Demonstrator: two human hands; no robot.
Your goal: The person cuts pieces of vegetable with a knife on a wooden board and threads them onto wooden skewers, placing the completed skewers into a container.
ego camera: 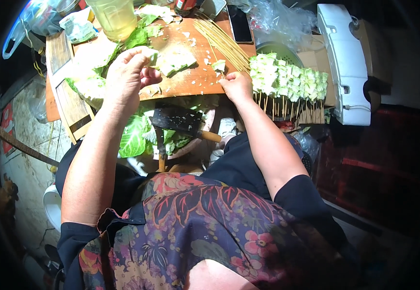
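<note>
My left hand (132,70) pinches a piece of cabbage leaf (152,56) between thumb and fingers above the wooden board (184,85). My right hand (238,86), at the board's front right edge, holds a thin bamboo skewer (214,50) with one small cabbage piece (218,65) on it. Beside the left hand lies a pale cabbage piece (176,61) among scattered crumbs. A bundle of bare skewers (224,41) lies behind the right hand. To its right, a row of cabbage skewers (289,79) is lined up with the sticks towards me. More cabbage leaves (90,59) lie left of my left hand.
A plastic jug of yellowish liquid (114,18) and a phone (240,23) stand or lie at the back. Below the board, a cleaver (177,117) rests over a basin (195,145) of cabbage leaves. White foam packaging (345,65) is at the right.
</note>
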